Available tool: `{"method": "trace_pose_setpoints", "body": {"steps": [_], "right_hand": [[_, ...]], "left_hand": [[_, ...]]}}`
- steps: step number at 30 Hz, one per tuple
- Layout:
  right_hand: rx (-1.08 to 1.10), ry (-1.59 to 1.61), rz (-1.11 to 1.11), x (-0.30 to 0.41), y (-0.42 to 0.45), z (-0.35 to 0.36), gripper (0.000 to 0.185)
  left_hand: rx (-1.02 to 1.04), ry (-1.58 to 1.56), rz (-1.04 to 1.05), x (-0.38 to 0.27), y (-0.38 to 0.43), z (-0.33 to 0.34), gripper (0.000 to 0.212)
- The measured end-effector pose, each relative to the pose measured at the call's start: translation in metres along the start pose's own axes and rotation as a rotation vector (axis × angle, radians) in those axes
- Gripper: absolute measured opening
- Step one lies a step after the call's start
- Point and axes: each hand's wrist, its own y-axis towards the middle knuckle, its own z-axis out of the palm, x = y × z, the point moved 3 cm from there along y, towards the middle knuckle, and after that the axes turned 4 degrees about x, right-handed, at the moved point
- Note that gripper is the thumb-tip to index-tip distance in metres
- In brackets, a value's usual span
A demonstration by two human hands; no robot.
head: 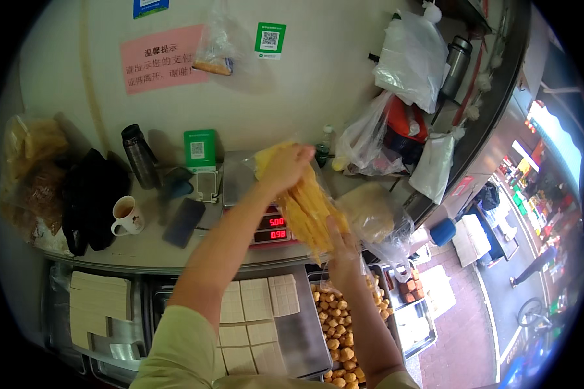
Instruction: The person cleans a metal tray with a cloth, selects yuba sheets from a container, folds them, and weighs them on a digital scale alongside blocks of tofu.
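A clear plastic bag of yellow sheets (311,209), which look like dried tofu skin, is stretched at a slant between my hands. My left hand (288,167) grips its upper end from above, with the fingers curled over the far side. Lower down and to the right, my right hand (341,253) holds the other end, its fingers partly hidden by the plastic. Under the bag stands a digital scale (243,167) with a metal pan and a lit red display (275,228). The bag and my left arm cover part of the scale.
Trays of pale tofu blocks (246,318) and fried tofu puffs (338,316) line the near side. A mug (126,216), a phone (184,222) and a steel flask (140,156) stand left on the counter. Plastic bags (411,61) hang at the right, above another filled bag (372,214).
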Motion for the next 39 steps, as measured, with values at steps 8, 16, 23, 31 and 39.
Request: {"method": "trace_pose_setpoints", "body": {"steps": [8, 16, 23, 31, 39], "right_hand": [[-0.020, 0.075, 0.217, -0.029, -0.069, -0.024, 0.067], [0.014, 0.018, 0.057, -0.042, -0.030, -0.027, 0.066], [0.072, -0.085, 0.104, -0.021, -0.015, -0.022, 0.070], [0.110, -0.193, 0.088, -0.027, -0.012, -0.013, 0.070], [-0.036, 0.049, 0.063, 0.000, 0.006, -0.017, 0.058]], "left_hand": [[0.414, 0.518, -0.184, 0.076, 0.030, 0.046, 0.055], [0.432, 0.511, -0.118, 0.076, 0.023, 0.038, 0.061], [0.364, 0.536, -0.132, 0.060, 0.007, 0.020, 0.060], [0.388, 0.423, 0.304, -0.077, -0.065, 0.049, 0.092], [0.259, 0.461, 0.347, -0.067, -0.109, 0.043, 0.056]]}}
